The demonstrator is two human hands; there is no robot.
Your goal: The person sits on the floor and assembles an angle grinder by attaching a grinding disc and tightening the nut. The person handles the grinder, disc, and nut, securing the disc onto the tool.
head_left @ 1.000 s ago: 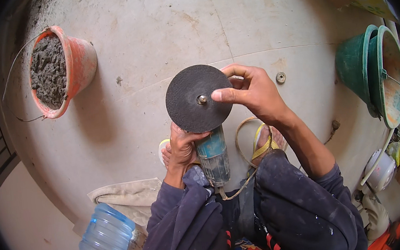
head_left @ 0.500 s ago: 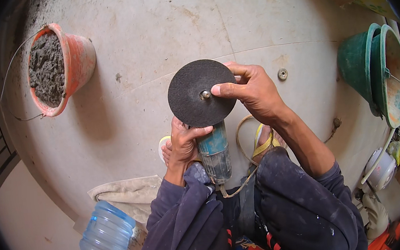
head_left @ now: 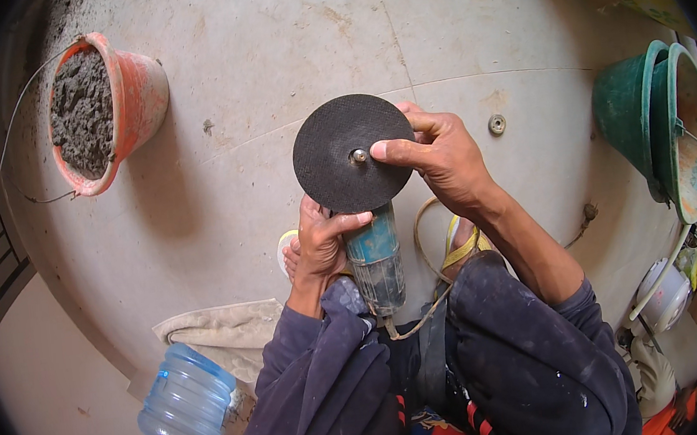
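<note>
1. Left hand (head_left: 319, 241): I see it curled round the upper body of the angle grinder (head_left: 375, 257), thumb laid across the front, just below the black disc (head_left: 330, 152).
2. Right hand (head_left: 444, 162): it pinches the disc's right side, thumb on the face beside the metal spindle (head_left: 358, 156), other fingers partly hidden behind. The spindle pokes through the disc's centre.
3. Orange bucket (head_left: 144, 94): well to the left of the left hand and farther forward, heaped with grey mortar (head_left: 80, 117), its wire handle hanging outward.
4. Green buckets (head_left: 627, 128): well to the right of the right hand, one nested in another; pale crust coats the visible inner wall.
5. Blue bottle (head_left: 186, 401): behind and left of the left hand, translucent; I cannot tell whether it holds liquid.
6. Floor (head_left: 265, 49): I have room ahead of both hands and between left hand and orange bucket. A small metal ring (head_left: 497, 124) lies just right of the right hand.
</note>
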